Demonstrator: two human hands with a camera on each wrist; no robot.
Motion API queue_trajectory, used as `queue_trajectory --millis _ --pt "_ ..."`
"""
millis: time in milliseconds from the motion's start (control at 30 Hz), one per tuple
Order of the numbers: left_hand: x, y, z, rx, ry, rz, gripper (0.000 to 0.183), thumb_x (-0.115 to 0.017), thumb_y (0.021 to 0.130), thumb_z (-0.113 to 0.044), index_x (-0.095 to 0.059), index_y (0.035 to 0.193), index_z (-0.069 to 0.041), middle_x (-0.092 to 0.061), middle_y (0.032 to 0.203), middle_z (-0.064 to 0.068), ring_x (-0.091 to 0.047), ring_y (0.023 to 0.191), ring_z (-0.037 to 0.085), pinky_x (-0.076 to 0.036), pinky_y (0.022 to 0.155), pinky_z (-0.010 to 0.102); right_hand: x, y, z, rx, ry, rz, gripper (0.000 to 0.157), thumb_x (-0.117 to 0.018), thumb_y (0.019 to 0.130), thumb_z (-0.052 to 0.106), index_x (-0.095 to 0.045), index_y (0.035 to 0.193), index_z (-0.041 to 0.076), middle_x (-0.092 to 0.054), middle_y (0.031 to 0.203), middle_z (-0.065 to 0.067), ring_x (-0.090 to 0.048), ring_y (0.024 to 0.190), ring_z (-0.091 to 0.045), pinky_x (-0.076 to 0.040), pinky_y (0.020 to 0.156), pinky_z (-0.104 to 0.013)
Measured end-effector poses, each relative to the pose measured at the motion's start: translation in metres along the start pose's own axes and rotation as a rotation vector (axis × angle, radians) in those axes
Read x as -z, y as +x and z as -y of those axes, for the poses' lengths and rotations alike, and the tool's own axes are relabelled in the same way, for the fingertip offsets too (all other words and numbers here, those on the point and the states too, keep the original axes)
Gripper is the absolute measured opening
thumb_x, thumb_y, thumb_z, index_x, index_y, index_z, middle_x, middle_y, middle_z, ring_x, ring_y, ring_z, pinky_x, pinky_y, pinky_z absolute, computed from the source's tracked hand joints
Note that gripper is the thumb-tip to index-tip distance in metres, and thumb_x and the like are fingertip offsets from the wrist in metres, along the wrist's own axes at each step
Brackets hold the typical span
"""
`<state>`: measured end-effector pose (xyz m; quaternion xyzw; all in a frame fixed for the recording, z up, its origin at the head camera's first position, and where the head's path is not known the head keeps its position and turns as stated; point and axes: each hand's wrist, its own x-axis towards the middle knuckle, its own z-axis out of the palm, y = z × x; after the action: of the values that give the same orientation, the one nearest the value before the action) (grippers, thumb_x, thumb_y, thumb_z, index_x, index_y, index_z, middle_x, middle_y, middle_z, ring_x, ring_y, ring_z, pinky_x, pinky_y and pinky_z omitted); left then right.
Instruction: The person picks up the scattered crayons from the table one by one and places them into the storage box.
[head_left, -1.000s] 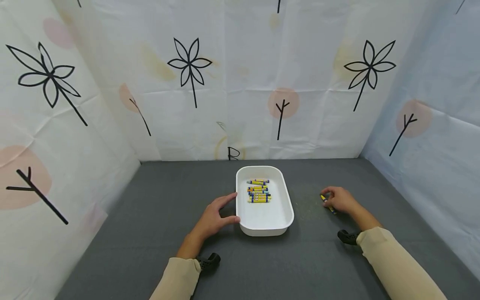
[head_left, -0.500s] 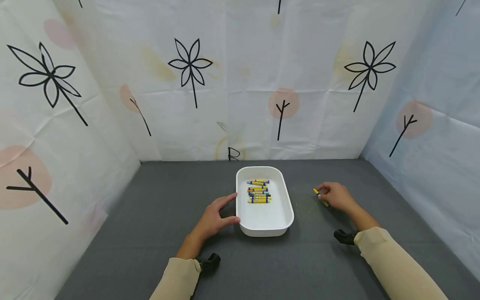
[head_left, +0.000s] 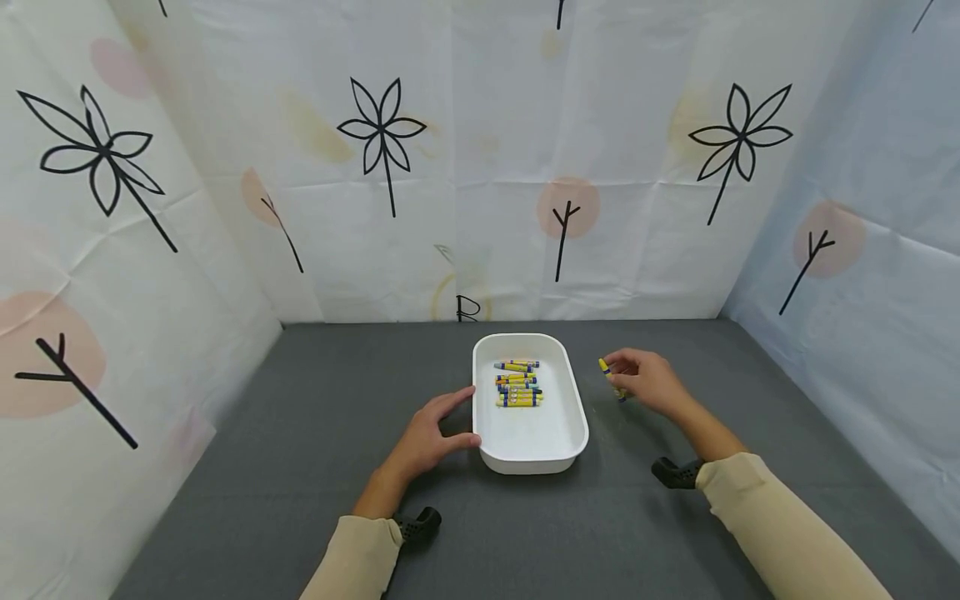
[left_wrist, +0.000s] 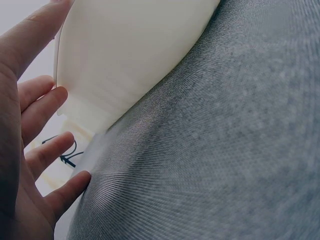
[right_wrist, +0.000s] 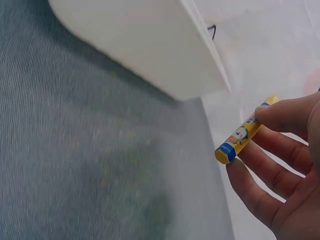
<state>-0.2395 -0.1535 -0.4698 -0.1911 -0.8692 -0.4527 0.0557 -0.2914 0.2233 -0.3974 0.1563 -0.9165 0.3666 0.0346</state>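
Observation:
My right hand point(head_left: 645, 379) pinches a yellow crayon point(right_wrist: 242, 134) with blue bands and a small printed picture, between thumb and fingers. It is held above the table, a short way right of the white tray point(head_left: 532, 442). In the right wrist view the tray's side wall point(right_wrist: 135, 45) rises beyond the crayon. Several yellow-and-blue crayons point(head_left: 517, 392) lie in a loose column inside the tray, towards its far left. My left hand point(head_left: 423, 437) rests at the tray's left side with fingers spread, thumb and forefinger at the rim; the left wrist view shows the other fingers point(left_wrist: 52, 152) extended.
A dark grey cloth point(head_left: 315, 467) covers the table. White fabric walls point(head_left: 480, 167) printed with plants stand behind and on both sides. Faint yellowish specks point(right_wrist: 130, 150) mark the cloth right of the tray. Black bands point(head_left: 678, 473) circle the wrists.
My right hand has lifted the crayon off the table and carried it left and away from me, closer to the tray. The left hand and the tray stay in place.

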Motion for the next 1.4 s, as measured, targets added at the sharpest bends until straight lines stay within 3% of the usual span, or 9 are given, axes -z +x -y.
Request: queue_trajectory --millis 333,667,933,1400 --pt "-0.001 0.0 0.0 0.012 -0.003 0.002 0.075 -0.082 0.077 -0.041 -0.05 0.143 -0.028 -0.05 0.142 0.005 -0.042 0.133 0.029 -0.035 0.105 0.056 -0.008 0.005 0.029 0.073 0.089 -0.02 0.027 -0.067 0.092 0.005 -0.064 0.117 -0.002 -0.066 0.102 -0.015 -0.063 0.09 -0.03 -0.054 0.069 -0.042" --pt "0.0 0.0 -0.001 0.008 -0.002 0.0 0.075 -0.082 0.077 -0.042 -0.051 0.143 -0.027 -0.05 0.142 0.004 -0.042 0.133 0.029 -0.035 0.105 0.055 -0.024 0.014 0.05 0.102 0.089 0.011 0.025 -0.069 0.089 0.004 -0.066 0.114 0.001 -0.065 0.098 -0.011 -0.06 0.088 -0.026 -0.052 0.07 -0.035" --pt "0.001 0.0 -0.002 0.012 -0.003 0.002 0.074 -0.082 0.077 -0.041 -0.05 0.143 -0.028 -0.05 0.142 0.004 -0.042 0.133 0.028 -0.034 0.105 0.056 -0.04 0.027 0.069 0.151 0.029 0.124 0.024 -0.069 0.089 0.003 -0.067 0.113 0.002 -0.065 0.091 -0.004 -0.06 0.084 -0.021 -0.051 0.07 -0.036" --pt "0.001 0.001 -0.002 0.015 -0.003 0.006 0.072 -0.082 0.079 -0.037 -0.051 0.143 -0.028 -0.051 0.141 0.002 -0.042 0.132 0.028 -0.035 0.105 0.056 -0.059 0.059 0.089 0.203 -0.11 0.411 0.022 -0.068 0.087 -0.001 -0.071 0.108 0.005 -0.065 0.091 -0.002 -0.058 0.085 -0.017 -0.051 0.073 -0.031"
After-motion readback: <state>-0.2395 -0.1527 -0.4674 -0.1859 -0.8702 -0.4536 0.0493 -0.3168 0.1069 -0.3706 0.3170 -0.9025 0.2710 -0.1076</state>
